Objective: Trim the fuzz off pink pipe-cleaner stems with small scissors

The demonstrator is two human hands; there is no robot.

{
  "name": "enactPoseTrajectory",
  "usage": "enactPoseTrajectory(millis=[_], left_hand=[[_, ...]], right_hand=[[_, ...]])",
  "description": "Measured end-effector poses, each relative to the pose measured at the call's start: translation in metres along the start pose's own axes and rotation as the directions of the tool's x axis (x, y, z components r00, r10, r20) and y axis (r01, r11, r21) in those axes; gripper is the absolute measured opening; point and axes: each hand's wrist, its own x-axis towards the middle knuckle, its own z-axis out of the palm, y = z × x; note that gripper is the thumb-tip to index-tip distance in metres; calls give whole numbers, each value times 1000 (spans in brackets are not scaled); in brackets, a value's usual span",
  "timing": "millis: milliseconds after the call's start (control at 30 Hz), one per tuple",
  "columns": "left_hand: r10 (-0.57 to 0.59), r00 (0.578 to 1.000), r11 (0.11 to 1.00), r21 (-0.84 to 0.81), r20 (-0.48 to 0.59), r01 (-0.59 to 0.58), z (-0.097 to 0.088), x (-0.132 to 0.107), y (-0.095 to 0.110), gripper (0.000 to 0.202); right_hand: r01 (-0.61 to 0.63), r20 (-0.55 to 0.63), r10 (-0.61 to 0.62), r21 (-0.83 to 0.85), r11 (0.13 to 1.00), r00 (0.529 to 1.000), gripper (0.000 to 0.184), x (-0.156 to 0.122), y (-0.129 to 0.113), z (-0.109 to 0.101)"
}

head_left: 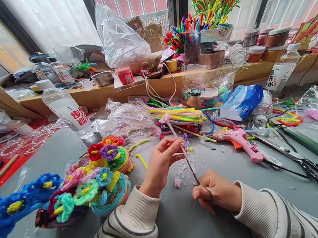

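My left hand (162, 164) pinches a thin pink pipe-cleaner stem (174, 132) that rises to a small pale pink bud at its top. My right hand (219, 192) is closed round the handles of small scissors (193, 172), whose blades reach up to the stem near my left fingers. Pale pink fuzz scraps (177, 182) lie on the grey table (179, 228) just below the hands. Both wrists wear cream sleeves with dark stripes.
Coiled pipe-cleaner flower pieces (104, 178) and blue fuzzy flowers (16, 206) lie to the left. A pink glue gun (237, 140), loose pipe cleaners (176, 114), a tissue pack (241, 102), a water bottle (65, 107) and black cables (315, 170) surround the hands. The cluttered sill (156, 83) holds jars.
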Motion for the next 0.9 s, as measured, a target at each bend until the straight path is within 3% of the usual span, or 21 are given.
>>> enactPoseTrajectory(millis=[333,900], left_hand=[[-17,998,998,54,66,14,0,0,-4,19],[-63,989,992,116,131,48,0,0,-4,21]], right_hand=[[146,92,-139,-71,987,986,73,-1,0,-4],[142,104,-134,-77,987,986,73,-1,-6,-4]])
